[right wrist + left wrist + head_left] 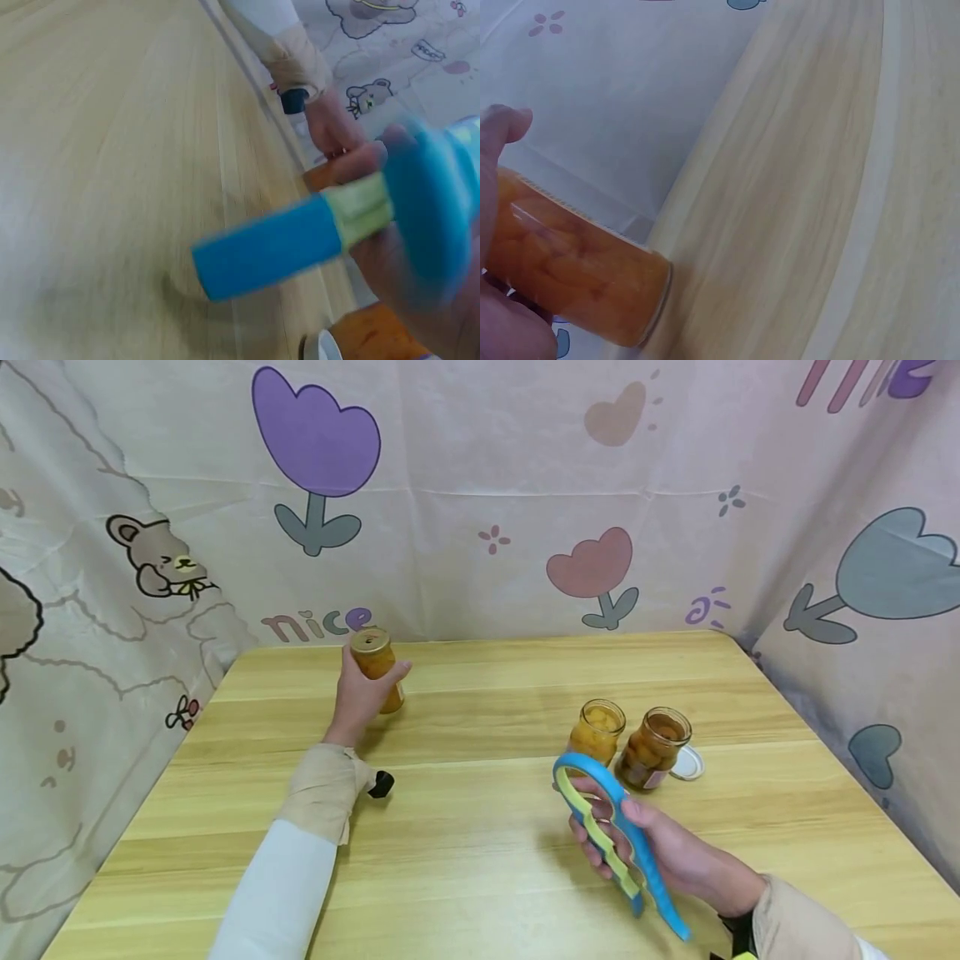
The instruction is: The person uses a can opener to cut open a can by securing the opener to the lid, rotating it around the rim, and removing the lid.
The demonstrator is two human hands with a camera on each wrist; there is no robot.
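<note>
My left hand grips a clear-sided can of orange fruit with a gold top, at the far left of the table. In the left wrist view the can shows fruit pieces through its side and a metal rim at its base. My right hand holds a blue and yellow-green jar opener, its two arms hanging spread toward the front. Just behind the opener stand a lidless glass jar of yellow fruit and a lidless glass jar of darker brown fruit.
A white lid lies on the wooden table beside the darker jar. A printed cloth hangs behind the table and along its sides.
</note>
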